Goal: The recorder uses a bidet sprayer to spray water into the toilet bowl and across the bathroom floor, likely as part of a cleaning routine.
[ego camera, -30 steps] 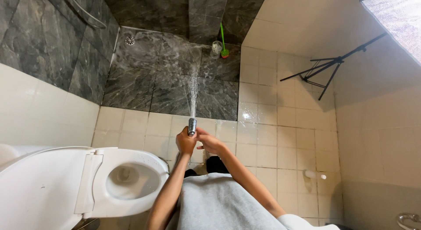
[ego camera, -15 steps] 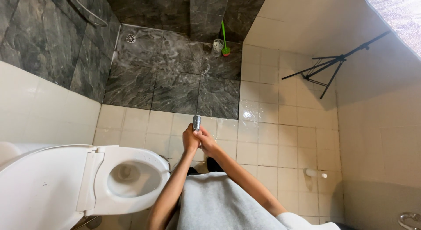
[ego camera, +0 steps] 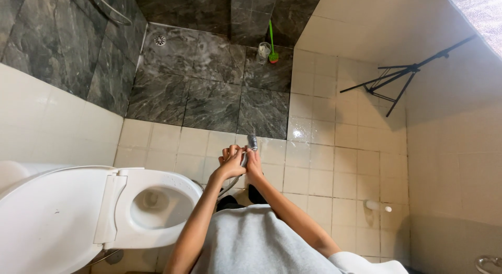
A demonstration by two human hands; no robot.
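We grasp the spray nozzle in both hands, left hand and right hand clenched on it, its long axis pointing to 12 o'clock at the dark tiled floor.

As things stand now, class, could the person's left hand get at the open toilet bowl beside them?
Probably yes. The left hand grips the metal spray nozzle together with the right hand, and the toilet bowl lies just to its left, lid up, with nothing between them. It would have to let go first.
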